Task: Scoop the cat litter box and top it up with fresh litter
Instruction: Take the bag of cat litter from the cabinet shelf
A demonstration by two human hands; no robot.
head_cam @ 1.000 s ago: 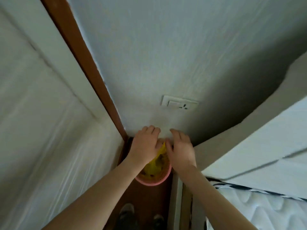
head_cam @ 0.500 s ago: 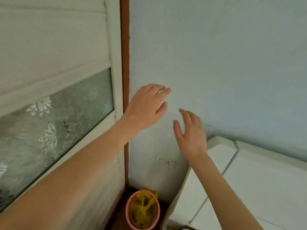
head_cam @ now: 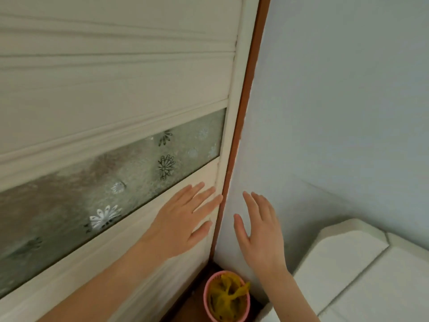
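My left hand (head_cam: 183,225) is spread in front of the door (head_cam: 116,89), my right hand (head_cam: 261,235) open before the wall (head_cam: 336,112). Below them a pink bin (head_cam: 226,296) with a yellow bag (head_cam: 228,295) sits in the corner beside white furniture (head_cam: 343,263).

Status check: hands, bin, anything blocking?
Left hand open, raised. Right hand open, empty. Pink bin with yellow bag on floor in corner. No litter box in view.

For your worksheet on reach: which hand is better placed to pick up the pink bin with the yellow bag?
Probably the right hand: it hovers open nearer above the pink bin; the left hand is by the door.
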